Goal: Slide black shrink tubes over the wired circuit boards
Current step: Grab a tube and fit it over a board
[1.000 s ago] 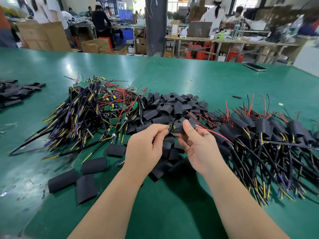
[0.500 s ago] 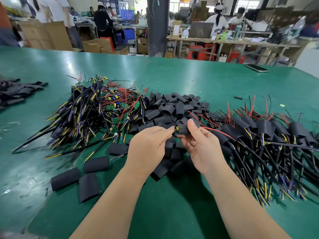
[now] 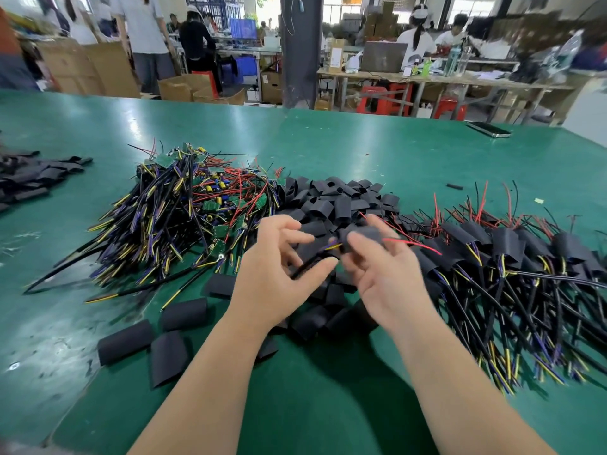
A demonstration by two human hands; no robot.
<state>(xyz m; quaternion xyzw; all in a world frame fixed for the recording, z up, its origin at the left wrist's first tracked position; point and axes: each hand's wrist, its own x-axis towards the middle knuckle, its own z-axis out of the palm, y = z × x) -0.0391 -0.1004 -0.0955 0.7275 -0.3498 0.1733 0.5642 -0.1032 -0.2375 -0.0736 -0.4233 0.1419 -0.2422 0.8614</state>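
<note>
My right hand (image 3: 384, 277) pinches a black shrink tube (image 3: 359, 233) that sits over a wired board; a red wire (image 3: 417, 246) sticks out of it to the right. A black cable (image 3: 307, 266) runs from the tube down past the thumb of my left hand (image 3: 276, 277), whose fingers are spread and relaxed. Both hands are blurred. Behind them lies a heap of loose shrink tubes (image 3: 335, 198). The pile of bare wired circuit boards (image 3: 197, 208) is to the left, and the pile of sleeved boards (image 3: 509, 254) is to the right.
Flat loose tubes (image 3: 167, 356) lie on the green table (image 3: 361, 149) near my left forearm. Another heap of black tubes (image 3: 33, 178) sits at the far left. A phone (image 3: 489, 129) lies at the far right edge. People work at benches beyond.
My left hand has let go of its pinch at the tube's mouth and spread its fingers. The right hand now holds the sleeved board by itself, slightly higher.
</note>
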